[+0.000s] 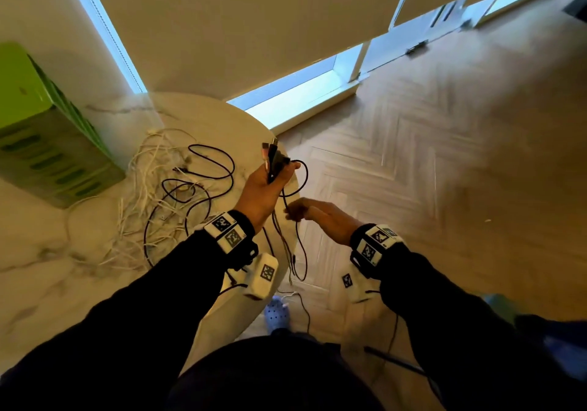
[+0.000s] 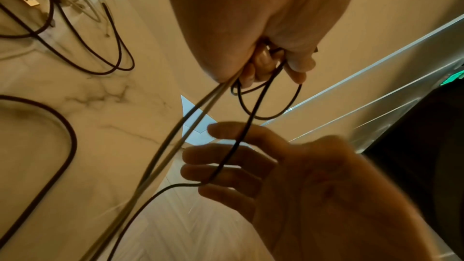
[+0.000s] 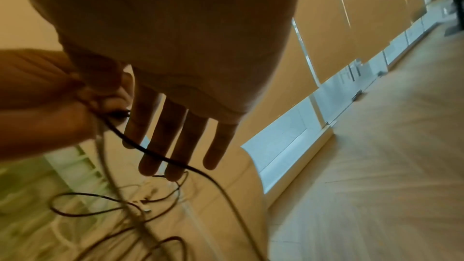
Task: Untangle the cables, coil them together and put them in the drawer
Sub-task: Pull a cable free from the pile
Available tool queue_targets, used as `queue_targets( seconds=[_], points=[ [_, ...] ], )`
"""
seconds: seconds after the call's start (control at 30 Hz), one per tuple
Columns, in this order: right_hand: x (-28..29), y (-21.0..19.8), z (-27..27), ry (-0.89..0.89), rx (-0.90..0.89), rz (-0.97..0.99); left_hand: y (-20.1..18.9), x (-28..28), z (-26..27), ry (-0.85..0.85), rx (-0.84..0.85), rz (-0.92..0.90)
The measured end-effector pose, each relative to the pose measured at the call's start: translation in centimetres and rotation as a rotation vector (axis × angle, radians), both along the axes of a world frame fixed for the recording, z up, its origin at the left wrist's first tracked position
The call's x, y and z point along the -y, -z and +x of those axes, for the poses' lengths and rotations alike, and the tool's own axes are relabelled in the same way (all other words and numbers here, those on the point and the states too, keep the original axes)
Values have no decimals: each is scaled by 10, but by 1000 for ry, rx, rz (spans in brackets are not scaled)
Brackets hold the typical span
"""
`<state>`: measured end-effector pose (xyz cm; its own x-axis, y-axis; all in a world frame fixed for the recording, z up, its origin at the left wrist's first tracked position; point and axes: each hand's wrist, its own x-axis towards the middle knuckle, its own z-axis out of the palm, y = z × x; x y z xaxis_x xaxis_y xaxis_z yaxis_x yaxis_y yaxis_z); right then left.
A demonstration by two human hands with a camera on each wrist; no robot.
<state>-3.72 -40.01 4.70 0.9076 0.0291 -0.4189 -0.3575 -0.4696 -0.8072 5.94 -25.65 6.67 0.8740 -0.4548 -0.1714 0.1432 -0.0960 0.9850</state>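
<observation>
Here the left hand (image 1: 265, 188) is raised over the rounded edge of the marble worktop (image 1: 63, 277), fingers curled round a bunch of cable ends whose plugs (image 1: 270, 152) stick up above the fist. Only the head view shows those plugs; the left wrist view shows instead the underside of the fist, where pale strands and a black cable (image 2: 253, 114) drop out of it. The right hand (image 1: 320, 218) sits just beside and below, fingers spread and nearly straight, the black cable running across them. Its thumb is hidden, so whether it pinches the cable I cannot tell. A tangle of white and black cables (image 1: 158, 194) lies on the worktop, near a green slatted box (image 1: 41, 144).
</observation>
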Motion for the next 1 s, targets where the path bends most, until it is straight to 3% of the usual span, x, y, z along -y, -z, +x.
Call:
queue_targets(
  seconds=[0.2,0.33,0.43,0.5,0.53,0.6,0.7,0.87,1.0],
  points=[
    [-9,-19,8,-73,224,-255,0,-5,20,-73,17,0],
    [26,-18,14,42,194,-448,-2,-16,36,-218,-70,-158],
    [50,-1,14,114,-150,-392,-11,-25,44,-215,-208,-347],
    [50,10,16,-35,-443,-430,-14,-31,47,-162,-245,-428],
    [46,13,20,-109,-481,-492,-14,-33,47,-141,-248,-450],
    [29,13,33,-113,-306,-474,-13,-36,49,-137,-243,-469],
    [-10,-5,54,-119,23,-189,-12,-38,49,-154,-238,-465],
    [-52,-28,73,-267,376,-315,-9,-45,53,-203,-82,-299],
    [-59,-36,76,-196,412,-317,-5,-52,56,-300,-35,-300]
  ],
)
